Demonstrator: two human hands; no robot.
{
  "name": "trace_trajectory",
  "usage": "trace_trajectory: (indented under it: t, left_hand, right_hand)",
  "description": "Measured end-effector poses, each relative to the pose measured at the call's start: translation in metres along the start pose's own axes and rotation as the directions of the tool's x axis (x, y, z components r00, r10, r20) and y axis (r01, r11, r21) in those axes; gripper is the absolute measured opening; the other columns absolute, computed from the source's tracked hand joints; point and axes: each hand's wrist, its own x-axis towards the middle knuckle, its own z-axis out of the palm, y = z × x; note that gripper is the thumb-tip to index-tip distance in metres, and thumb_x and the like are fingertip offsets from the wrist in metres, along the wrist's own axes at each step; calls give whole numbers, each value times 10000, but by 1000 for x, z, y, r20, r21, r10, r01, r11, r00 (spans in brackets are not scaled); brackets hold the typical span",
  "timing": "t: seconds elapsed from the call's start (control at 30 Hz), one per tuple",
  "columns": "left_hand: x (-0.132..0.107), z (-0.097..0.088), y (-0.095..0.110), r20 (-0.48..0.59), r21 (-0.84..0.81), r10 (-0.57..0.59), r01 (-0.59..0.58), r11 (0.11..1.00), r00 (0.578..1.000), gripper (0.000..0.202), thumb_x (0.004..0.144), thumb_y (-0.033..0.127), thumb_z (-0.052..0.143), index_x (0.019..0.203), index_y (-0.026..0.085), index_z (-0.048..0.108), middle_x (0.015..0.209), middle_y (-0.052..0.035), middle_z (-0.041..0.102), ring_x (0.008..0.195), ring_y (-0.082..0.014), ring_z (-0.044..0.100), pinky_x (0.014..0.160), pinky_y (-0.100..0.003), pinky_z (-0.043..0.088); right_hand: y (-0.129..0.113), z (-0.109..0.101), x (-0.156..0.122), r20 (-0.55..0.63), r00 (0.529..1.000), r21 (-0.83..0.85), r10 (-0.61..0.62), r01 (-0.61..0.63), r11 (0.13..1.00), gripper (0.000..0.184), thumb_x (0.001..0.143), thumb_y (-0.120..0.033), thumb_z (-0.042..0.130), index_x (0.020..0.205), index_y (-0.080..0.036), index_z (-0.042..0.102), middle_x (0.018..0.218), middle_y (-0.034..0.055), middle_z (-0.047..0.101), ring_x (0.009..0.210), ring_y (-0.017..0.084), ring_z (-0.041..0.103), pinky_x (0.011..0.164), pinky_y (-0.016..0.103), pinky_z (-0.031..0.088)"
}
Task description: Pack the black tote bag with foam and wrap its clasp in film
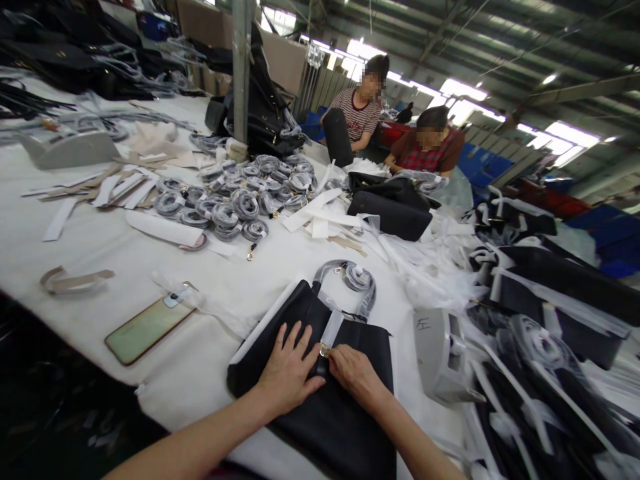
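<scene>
Right hand (354,373) curls at the clasp (325,349), grip unclear, and left hand (289,365) spreads flat on the bag (335,417) beneath both, apparently adjusting the clasp, which next calls for steady bracing.

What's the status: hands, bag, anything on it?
Left hand spread on black bag. Right hand at gold clasp, grip unclear. Pale strip runs from clasp toward handle.

At four o'clock from the view's middle, a grey tape dispenser (440,363) bore a dark handwritten mark (423,324), not surely legible. Red lettering (357,123) on a striped shirt (350,107) at one o'clock and faint print on the phone (155,325) at eight o'clock were unreadable.
</scene>
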Motion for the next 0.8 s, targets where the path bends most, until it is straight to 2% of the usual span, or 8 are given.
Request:
trace_trajectory:
  t: [0.2,0.33,0.47,0.57,0.7,0.8]
  left_hand:
    - [-1,-2,0,7,16,7,-7,1000,1000,578,876,592,445,1358,273,449,1486,-113,378,1381,-362,277,1103,-589,196]
    - [-1,-2,0,-5,15,8,-8,1000,1000,577,874,576,463,1373,288,429,1484,-113,381,1379,-360,281,1102,-590,197]
    - [-1,1,0,4,10,13,-13,1000,1000,579,879,585,443,1370,281,430,1486,-121,375,1381,-370,275,1097,-598,198]
    - [0,2,-1,9,13,12,-12,1000,1000,575,881,576,444,1369,273,431,1490,-124,368,1383,-371,271,1099,-597,196]
    - [-1,1,-1,7,11,14,-14,1000,1000,567,874,557,475,1364,273,439,1483,-123,379,1383,-366,272,1098,-595,201]
    - [-1,0,-1,8,3,17,-17,1000,1000,576,876,569,463,1364,265,440,1485,-128,374,1386,-366,266,1100,-597,194]
  right_hand:
    - [1,4,5,-65,987,82,149,-144,986,193,938,-138,396,782,-180,501,676,9,528,612,137,526,575,255,432]
    - [2,-11,4,-81,970,154,227,-213,965,140,958,-155,392,921,-160,526,743,19,566,664,123,566,637,235,476]
    - [0,-23,-3,43,992,214,120,-126,969,206,956,-165,414,1132,-172,521,884,41,622,767,129,604,698,233,508]
    - [-2,-24,-4,106,994,193,16,-36,980,238,953,-155,414,1163,-156,527,903,58,634,770,151,601,690,267,515]
    - [-2,-24,0,82,992,66,-100,95,993,221,943,-121,413,1116,-115,552,829,59,622,691,153,567,612,277,490]
    - [-2,-25,4,84,986,-16,-147,149,989,173,935,-101,408,947,-137,576,770,41,595,633,144,529,563,274,451]
